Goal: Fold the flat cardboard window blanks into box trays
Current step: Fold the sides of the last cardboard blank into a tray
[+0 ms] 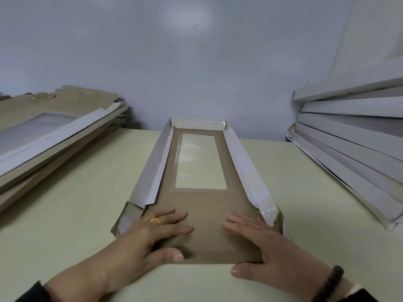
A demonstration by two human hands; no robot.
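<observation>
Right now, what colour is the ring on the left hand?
Gold, on the left hand, seen in the head view.

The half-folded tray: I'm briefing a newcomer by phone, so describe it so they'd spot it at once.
On the pale green table, between the stack of flat blanks at left and the stack of white folded trays at right, lies the half-folded tray. Both hands rest flat on its near end. It alone lies singly, clear window up, side walls raised.

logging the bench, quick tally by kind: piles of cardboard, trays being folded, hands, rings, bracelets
piles: 2, flat blanks at left, white folded trays at right
tray in work: 1
hands: 2, left hand, right hand
rings: 2, gold ring, thin ring
bracelet: 1
total: 8
</observation>
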